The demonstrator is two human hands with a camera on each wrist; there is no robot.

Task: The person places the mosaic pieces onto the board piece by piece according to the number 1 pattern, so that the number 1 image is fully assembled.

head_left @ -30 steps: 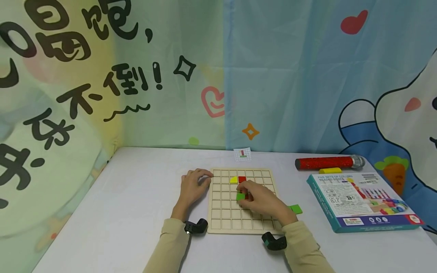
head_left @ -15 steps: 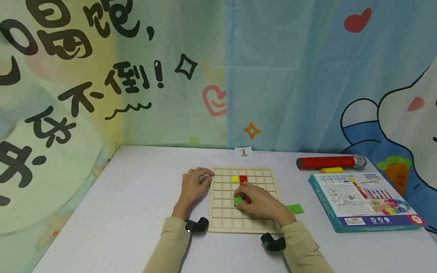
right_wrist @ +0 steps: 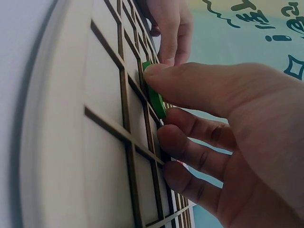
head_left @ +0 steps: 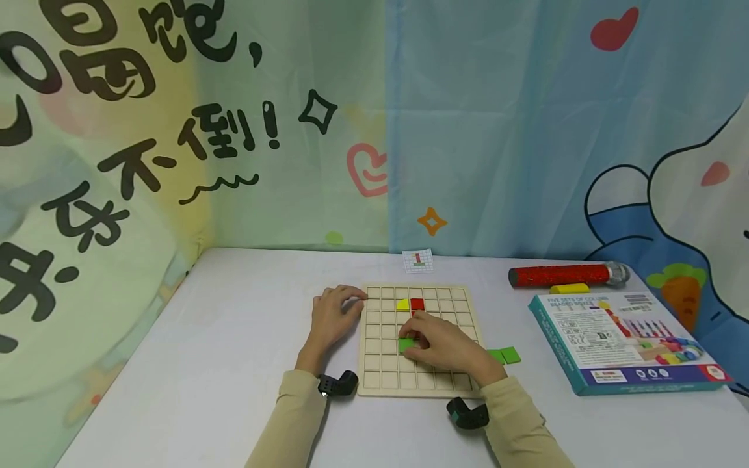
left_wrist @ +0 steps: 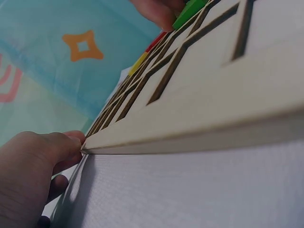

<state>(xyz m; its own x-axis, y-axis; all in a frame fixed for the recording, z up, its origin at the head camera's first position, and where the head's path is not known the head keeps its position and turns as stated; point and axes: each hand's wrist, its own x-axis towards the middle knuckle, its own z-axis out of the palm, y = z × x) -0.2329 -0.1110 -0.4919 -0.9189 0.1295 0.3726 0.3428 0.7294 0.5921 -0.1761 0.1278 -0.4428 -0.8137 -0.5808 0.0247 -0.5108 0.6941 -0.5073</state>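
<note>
A wooden grid board lies flat on the white table. My right hand is over its middle, holding a green square tile between thumb and fingers. In the right wrist view that green tile is down against the grid, the thumb on its near face; whether it sits fully in a cell I cannot tell. My left hand touches the board's far left corner with its fingertips. Ahead of the right hand, a yellow tile and a red tile occupy neighbouring cells. The right hand hides the cells beneath it.
Green tiles lie on the table just right of the board. Behind it is a small pattern card. A boxed set, a red microphone-like tube and a yellow cylinder are at the right. A printed curtain hangs behind.
The green tile in my right hand has shifted slightly left and toward me on the board. My left hand has stayed at the corner.
</note>
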